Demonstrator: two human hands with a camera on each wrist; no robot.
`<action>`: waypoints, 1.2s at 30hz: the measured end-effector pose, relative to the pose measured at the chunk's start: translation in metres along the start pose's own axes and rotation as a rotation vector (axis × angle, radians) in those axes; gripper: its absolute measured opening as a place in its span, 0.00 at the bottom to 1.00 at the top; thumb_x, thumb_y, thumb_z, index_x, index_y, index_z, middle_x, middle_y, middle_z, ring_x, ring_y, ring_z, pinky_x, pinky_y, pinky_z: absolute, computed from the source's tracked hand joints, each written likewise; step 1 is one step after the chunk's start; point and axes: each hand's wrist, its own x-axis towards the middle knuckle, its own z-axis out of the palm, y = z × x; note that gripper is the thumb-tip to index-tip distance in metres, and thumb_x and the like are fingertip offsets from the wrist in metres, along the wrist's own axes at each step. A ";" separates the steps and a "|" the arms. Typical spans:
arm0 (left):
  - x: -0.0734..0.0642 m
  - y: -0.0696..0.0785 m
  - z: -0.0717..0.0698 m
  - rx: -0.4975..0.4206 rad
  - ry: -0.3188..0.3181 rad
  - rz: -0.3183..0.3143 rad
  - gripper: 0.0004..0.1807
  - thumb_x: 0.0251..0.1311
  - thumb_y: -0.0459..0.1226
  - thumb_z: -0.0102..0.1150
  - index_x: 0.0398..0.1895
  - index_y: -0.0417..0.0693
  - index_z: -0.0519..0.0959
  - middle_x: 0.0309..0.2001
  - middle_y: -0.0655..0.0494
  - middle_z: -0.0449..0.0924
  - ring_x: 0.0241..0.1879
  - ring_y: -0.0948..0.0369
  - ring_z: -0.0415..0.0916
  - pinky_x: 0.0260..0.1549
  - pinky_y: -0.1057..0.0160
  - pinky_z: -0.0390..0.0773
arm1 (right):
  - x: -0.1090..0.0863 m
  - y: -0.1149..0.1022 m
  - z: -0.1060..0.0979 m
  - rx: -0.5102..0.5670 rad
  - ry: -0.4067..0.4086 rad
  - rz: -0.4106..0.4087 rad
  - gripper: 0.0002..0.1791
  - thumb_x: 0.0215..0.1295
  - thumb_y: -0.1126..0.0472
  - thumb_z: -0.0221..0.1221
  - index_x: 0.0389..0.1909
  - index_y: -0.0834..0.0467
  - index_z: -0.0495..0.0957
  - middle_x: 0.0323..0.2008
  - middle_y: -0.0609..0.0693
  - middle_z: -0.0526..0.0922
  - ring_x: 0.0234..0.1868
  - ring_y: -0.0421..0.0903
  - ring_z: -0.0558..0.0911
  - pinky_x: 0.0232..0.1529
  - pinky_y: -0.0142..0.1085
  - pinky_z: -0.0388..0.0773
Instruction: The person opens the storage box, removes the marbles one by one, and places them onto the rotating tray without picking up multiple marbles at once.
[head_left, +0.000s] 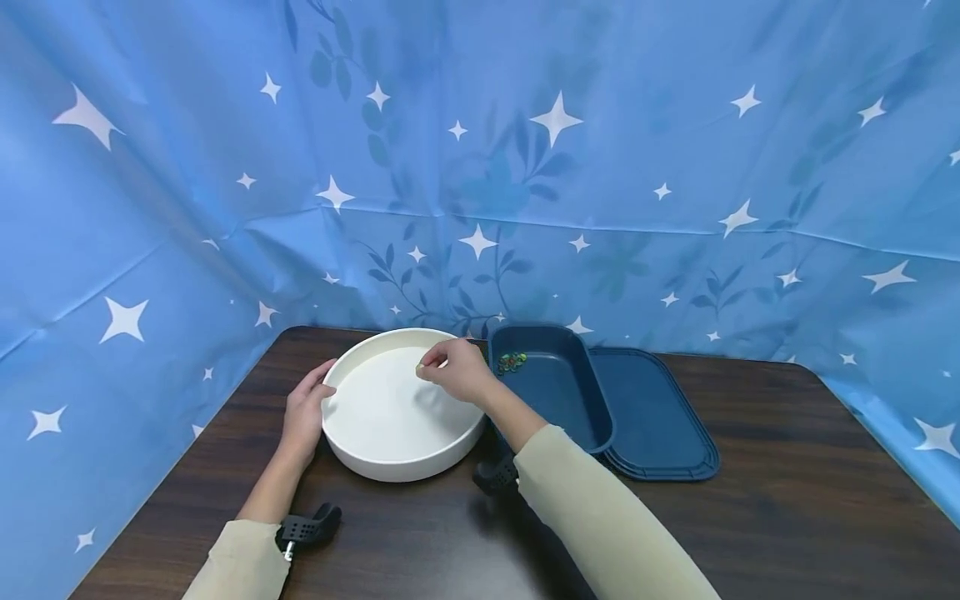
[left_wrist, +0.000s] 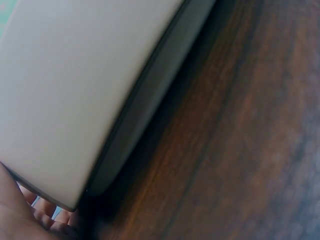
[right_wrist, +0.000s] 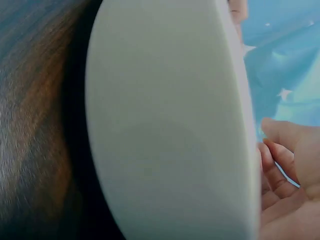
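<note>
A round white tray with a low wall sits on the table. At its left side my left hand grips the wall, thumb over the rim and fingers on the outside; the left wrist view shows these fingers at the wall's edge. My right hand is above the tray's right half, thumb and index fingertips together. A tiny yellowish piece shows between them, too small to tell its kind. In the right wrist view the tray's wall hides part of the right hand.
Right of the tray stands a deep dark-blue rectangular bin, with several small shiny green and yellow pieces in its far left corner. A flat blue lid lies to the bin's right. Behind the dark wood table hangs a blue star-patterned cloth.
</note>
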 end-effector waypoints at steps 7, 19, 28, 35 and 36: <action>-0.001 0.001 0.001 0.009 0.003 0.002 0.32 0.70 0.31 0.36 0.78 0.48 0.60 0.80 0.52 0.56 0.78 0.54 0.57 0.70 0.63 0.67 | 0.011 0.010 0.027 0.029 0.001 0.062 0.06 0.64 0.61 0.66 0.35 0.60 0.87 0.29 0.49 0.84 0.27 0.37 0.75 0.27 0.26 0.70; -0.001 0.001 0.000 0.006 -0.019 0.044 0.30 0.74 0.31 0.33 0.78 0.51 0.61 0.80 0.56 0.55 0.79 0.58 0.53 0.77 0.53 0.57 | 0.010 0.011 0.038 -0.130 -0.064 0.081 0.03 0.62 0.66 0.67 0.35 0.60 0.87 0.32 0.50 0.87 0.31 0.40 0.76 0.35 0.29 0.74; 0.000 0.001 0.003 0.012 -0.010 0.037 0.29 0.73 0.31 0.35 0.77 0.49 0.63 0.80 0.56 0.58 0.78 0.59 0.55 0.75 0.56 0.60 | 0.008 0.010 0.036 -0.150 -0.075 0.093 0.04 0.62 0.63 0.67 0.36 0.58 0.86 0.31 0.48 0.84 0.31 0.39 0.75 0.34 0.29 0.73; -0.002 0.001 0.001 -0.005 -0.007 0.042 0.29 0.74 0.31 0.36 0.77 0.48 0.63 0.80 0.55 0.57 0.78 0.58 0.56 0.75 0.53 0.60 | 0.001 0.002 0.013 -0.077 -0.057 -0.001 0.08 0.64 0.60 0.66 0.41 0.59 0.86 0.34 0.50 0.86 0.35 0.41 0.78 0.33 0.28 0.73; -0.002 0.002 0.001 -0.005 -0.007 0.041 0.29 0.74 0.31 0.36 0.77 0.49 0.63 0.80 0.56 0.57 0.78 0.58 0.56 0.75 0.53 0.60 | -0.001 0.001 0.006 -0.066 -0.044 -0.012 0.09 0.65 0.60 0.66 0.42 0.59 0.87 0.36 0.50 0.86 0.37 0.41 0.79 0.34 0.29 0.75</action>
